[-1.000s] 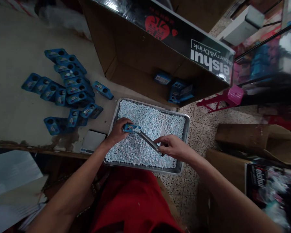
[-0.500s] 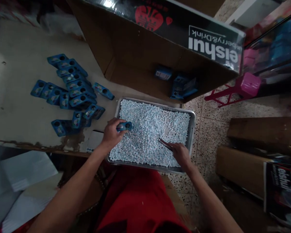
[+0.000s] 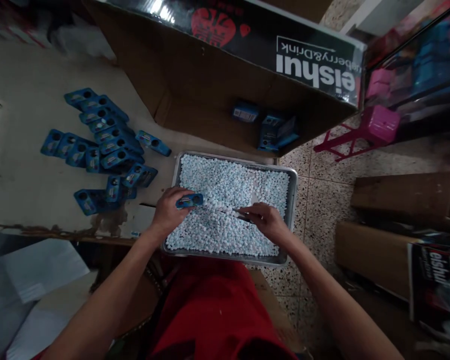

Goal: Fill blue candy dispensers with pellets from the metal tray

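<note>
My left hand is closed around a small blue box, held over the left part of a shallow metal tray. Small white and pale-blue pellets fill most of that tray. In my right hand is a pair of thin dark metal tweezers, pointing left into the pellets. Their tips are close to the blue box, and pellets lie around them; whether one is gripped is too small to tell. More blue boxes with dark round spots lie in a loose pile on the table to the left.
A large open carton stands behind the tray, with several blue boxes inside. To the right are a pink stool and brown cartons on the speckled floor. White sheets are at lower left.
My right hand has moved left and slightly up, bringing the tweezers nearer the blue box. My left hand still holds the box in nearly the same place. The view has shifted slightly.
</note>
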Demonstrator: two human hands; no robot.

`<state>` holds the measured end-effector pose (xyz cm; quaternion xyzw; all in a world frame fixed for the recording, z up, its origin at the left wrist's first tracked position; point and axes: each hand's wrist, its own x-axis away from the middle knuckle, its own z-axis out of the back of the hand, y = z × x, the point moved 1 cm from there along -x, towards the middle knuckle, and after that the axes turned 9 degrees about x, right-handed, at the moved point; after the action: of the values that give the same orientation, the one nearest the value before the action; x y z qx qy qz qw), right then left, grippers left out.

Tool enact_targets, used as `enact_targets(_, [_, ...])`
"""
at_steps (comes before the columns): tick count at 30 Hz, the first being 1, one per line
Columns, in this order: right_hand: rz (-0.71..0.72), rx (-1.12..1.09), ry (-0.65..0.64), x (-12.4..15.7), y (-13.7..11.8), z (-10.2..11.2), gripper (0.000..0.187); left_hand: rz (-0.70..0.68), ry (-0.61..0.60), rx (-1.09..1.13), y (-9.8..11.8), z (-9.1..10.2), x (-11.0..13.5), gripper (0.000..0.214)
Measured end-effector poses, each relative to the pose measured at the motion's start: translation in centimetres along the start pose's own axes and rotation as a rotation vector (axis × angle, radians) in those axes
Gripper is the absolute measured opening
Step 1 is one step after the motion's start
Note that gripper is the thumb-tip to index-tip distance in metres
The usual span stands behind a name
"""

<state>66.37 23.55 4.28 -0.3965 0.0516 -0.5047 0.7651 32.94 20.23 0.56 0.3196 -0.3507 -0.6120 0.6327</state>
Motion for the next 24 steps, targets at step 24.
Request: enact_targets(24, [-0.411,0.260,-0.162,3.0,-0.6,3.8,0.035,0.083,0.045,0.187,0.3,-1.9,0.4,0.030])
